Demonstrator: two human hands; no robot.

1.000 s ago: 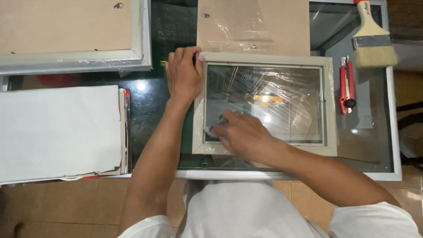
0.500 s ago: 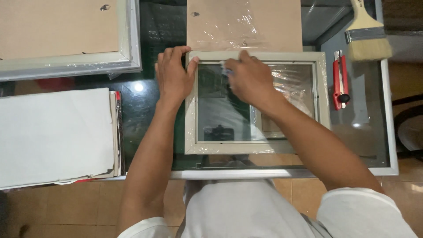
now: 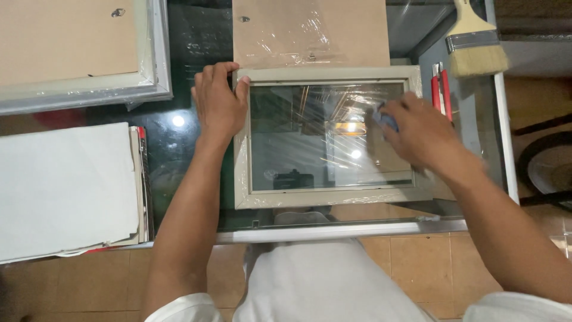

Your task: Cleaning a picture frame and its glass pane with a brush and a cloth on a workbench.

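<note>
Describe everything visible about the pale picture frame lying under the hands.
The picture frame is rectangular, with a pale grey-beige moulding that looks like painted wood and a reflective glass pane. It lies flat on a dark glass table, with clear plastic wrap showing along its edges. The left hand presses on its upper left corner. The right hand rests on the right side of the glass, holding a small blue thing.
</note>
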